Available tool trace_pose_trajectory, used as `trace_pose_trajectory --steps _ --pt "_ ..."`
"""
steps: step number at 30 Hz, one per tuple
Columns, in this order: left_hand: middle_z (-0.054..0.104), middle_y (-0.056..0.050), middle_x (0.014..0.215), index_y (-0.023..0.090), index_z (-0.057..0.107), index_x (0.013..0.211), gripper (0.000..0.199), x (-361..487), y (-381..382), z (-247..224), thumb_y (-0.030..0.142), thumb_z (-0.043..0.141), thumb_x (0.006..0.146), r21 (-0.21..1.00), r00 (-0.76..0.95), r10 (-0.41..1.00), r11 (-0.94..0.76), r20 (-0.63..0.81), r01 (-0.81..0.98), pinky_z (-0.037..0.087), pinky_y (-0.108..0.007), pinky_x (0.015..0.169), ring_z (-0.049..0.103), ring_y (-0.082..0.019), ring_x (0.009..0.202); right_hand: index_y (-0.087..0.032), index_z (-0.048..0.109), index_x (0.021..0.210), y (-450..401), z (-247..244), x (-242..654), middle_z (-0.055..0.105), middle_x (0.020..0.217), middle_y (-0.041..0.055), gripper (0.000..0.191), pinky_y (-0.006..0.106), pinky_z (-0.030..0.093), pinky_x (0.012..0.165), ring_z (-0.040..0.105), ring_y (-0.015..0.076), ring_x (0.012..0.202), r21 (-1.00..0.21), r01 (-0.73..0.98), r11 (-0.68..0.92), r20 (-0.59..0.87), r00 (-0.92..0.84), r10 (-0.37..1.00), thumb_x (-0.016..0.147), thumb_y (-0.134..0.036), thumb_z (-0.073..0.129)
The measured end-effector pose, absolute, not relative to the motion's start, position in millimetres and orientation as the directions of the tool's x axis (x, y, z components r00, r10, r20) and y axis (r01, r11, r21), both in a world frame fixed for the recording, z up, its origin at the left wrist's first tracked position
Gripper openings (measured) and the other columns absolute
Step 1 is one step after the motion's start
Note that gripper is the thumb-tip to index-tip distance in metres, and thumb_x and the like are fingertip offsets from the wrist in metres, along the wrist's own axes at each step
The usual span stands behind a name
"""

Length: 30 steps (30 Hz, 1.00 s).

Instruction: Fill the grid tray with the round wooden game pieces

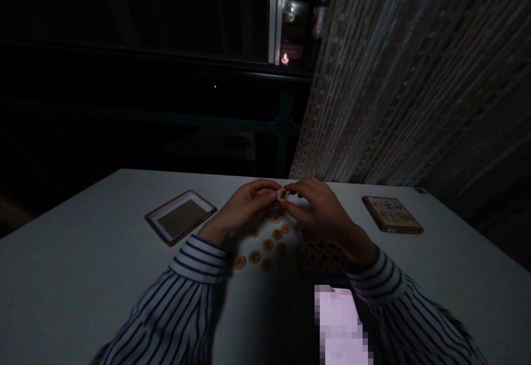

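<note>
A round wooden piece with a dark character (pixel 282 194) is held up between my two hands over the white table. My left hand (pixel 244 207) pinches it from the left with thumb and fingers. From the right, the thumb and fingertips of my right hand (pixel 323 210) close on the same piece. Below them, several round pieces with red characters (pixel 267 244) lie loose on the table. A dark tray filled with round pieces (pixel 319 255) sits partly under my right hand and wrist.
An open shallow frame or lid (pixel 180 215) lies at the left of the table (pixel 83 254). A flat box with a printed cover (pixel 392 214) is at the right. A lit phone (pixel 342 326) lies at the front. Behind hangs a string curtain (pixel 373 77).
</note>
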State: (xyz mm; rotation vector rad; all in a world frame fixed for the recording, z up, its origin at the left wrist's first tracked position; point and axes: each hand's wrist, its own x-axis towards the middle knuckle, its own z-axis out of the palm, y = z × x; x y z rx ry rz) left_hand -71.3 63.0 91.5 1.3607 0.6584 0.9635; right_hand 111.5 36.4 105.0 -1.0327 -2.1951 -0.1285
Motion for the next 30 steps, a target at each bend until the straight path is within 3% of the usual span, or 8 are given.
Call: trace_pose_trajectory --steps 14,24,30 --pt "0.068 -0.004 0.083 0.014 0.063 0.087 0.025 -55 58 96 0.022 0.07 0.065 0.977 0.369 0.929 0.065 0.016 -0.205 0.047 -0.024 0.075 0.062 -0.011 0.074 -0.018 0.057 0.106 35 109 122 0.061 0.095 0.0055 0.026 0.034 0.038 0.078 0.052 0.0188 0.09 -0.168 0.692 0.702 0.605 -0.49 0.627 0.081 -0.027 0.053" --pt "0.069 -0.003 0.077 0.013 0.062 0.085 0.027 -44 54 90 0.024 0.072 0.062 0.987 0.347 0.938 0.05 0.006 -0.153 0.046 -0.025 0.073 0.062 -0.011 0.071 -0.018 0.057 0.104 37 102 135 0.063 0.099 0.0054 0.024 0.033 0.04 0.079 0.054 0.0168 0.09 -0.194 0.651 0.734 0.581 -0.527 0.621 0.082 -0.026 0.052" --pt "0.065 0.0 0.067 0.013 0.06 0.079 0.027 -33 49 89 0.023 0.073 0.057 0.997 0.277 0.961 0.002 0.021 -0.083 0.045 -0.024 0.064 0.06 -0.011 0.062 -0.017 0.057 0.104 38 98 139 0.062 0.097 0.0066 0.025 0.033 0.04 0.079 0.053 0.0172 0.091 -0.182 0.65 0.738 0.525 -0.571 0.631 0.083 -0.027 0.05"
